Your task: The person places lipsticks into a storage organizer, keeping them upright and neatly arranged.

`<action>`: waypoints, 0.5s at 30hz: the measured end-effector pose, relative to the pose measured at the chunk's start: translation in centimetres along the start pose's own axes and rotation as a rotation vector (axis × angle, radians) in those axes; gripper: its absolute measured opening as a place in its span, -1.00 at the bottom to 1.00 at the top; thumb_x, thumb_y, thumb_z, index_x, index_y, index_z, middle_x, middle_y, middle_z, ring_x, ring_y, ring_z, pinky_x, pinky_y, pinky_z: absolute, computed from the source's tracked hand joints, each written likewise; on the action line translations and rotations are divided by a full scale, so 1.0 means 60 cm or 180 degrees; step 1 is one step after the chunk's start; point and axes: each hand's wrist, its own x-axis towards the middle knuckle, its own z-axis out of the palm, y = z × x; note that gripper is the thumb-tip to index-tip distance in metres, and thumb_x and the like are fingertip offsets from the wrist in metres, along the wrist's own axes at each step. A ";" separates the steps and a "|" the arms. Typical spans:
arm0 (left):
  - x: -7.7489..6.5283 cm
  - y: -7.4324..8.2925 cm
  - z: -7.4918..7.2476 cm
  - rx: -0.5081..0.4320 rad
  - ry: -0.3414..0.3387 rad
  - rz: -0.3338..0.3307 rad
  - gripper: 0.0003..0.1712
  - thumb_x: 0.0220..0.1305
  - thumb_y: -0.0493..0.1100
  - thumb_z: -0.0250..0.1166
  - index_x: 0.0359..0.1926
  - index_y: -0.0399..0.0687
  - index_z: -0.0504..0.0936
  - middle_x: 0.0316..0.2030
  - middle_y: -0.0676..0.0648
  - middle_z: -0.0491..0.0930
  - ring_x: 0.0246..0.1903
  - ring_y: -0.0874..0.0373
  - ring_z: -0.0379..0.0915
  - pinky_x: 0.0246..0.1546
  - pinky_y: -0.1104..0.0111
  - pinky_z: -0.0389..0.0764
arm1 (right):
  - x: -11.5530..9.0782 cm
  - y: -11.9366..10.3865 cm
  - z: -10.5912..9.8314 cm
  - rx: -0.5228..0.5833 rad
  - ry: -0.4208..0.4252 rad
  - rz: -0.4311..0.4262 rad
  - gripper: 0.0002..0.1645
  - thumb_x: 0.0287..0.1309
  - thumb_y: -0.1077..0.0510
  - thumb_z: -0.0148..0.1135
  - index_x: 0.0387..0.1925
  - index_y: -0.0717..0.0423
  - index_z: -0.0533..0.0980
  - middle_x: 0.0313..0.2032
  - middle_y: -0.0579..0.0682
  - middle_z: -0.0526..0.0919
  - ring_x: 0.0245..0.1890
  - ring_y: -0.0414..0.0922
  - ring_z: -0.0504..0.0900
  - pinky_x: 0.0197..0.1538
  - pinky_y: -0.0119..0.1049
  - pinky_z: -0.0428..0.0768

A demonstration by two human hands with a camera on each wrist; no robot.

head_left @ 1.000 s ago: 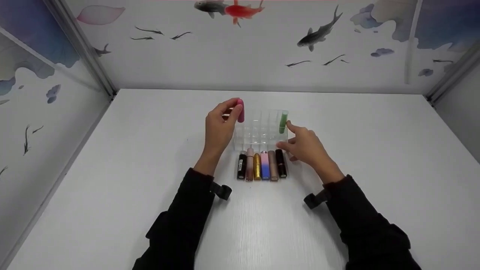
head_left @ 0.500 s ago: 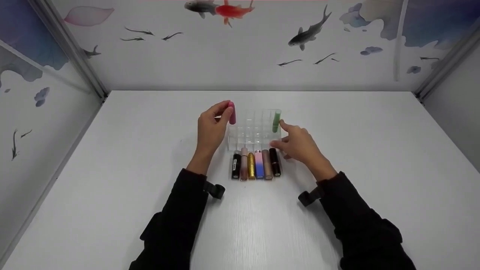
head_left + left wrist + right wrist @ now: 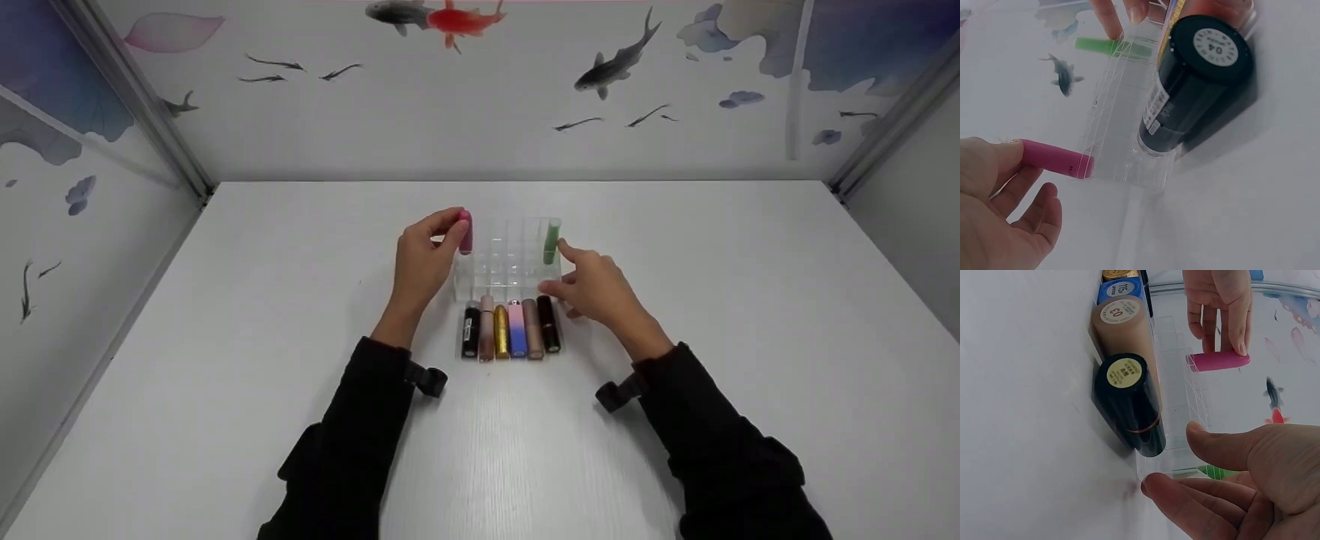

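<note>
"What do we see on the back wall (image 3: 450, 135)?"
"We see a printed red fish (image 3: 463, 21) meeting a grey fish (image 3: 394, 13), another dark fish (image 3: 616, 66) rightward, a pink petal (image 3: 175, 32) leftward."
"Below?"
"We have a white tabletop (image 3: 750, 315)."

The pink tube (image 3: 467, 240), upright, dips its lower end into the clear rack (image 3: 504, 264), far left (green tube (image 3: 551, 243) standing far right).

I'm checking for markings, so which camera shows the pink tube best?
The left wrist view: the pink tube looks large, with dark characters. The head shows it small, partly behind the left hand; right wrist shows its length, but no legible characters.
</note>
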 end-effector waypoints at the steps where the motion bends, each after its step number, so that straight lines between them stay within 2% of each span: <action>1: 0.000 0.000 0.000 0.0017 -0.0016 -0.0020 -0.62 0.48 -0.12 0.25 0.21 -0.16 0.64 -0.02 -0.06 0.70 -0.05 0.12 0.54 -0.07 0.32 0.60 | 0.000 -0.001 0.000 0.0002 -0.0006 0.0009 0.02 0.31 0.11 0.37 0.58 0.18 0.00 0.05 0.30 0.67 -0.37 -0.02 0.79 -0.36 -0.23 0.70; 9: 0.001 -0.002 0.000 0.0238 -0.0028 -0.0162 -0.64 0.48 -0.13 0.25 0.19 -0.17 0.65 -0.02 -0.08 0.67 -0.05 0.12 0.53 -0.03 0.33 0.59 | 0.003 0.000 -0.001 0.0027 -0.0034 0.0012 0.02 0.31 0.10 0.37 0.58 0.16 0.00 0.04 0.29 0.68 -0.35 -0.01 0.79 -0.31 -0.19 0.72; 15: 0.001 -0.005 0.003 0.0383 -0.0061 -0.0273 -0.66 0.48 -0.14 0.25 0.17 -0.17 0.66 -0.02 -0.08 0.66 -0.06 0.11 0.51 -0.02 0.33 0.56 | 0.003 0.002 -0.001 -0.0018 -0.0033 0.0045 0.02 0.32 0.09 0.37 0.59 0.16 -0.01 0.05 0.29 0.67 -0.38 -0.03 0.79 -0.35 -0.24 0.69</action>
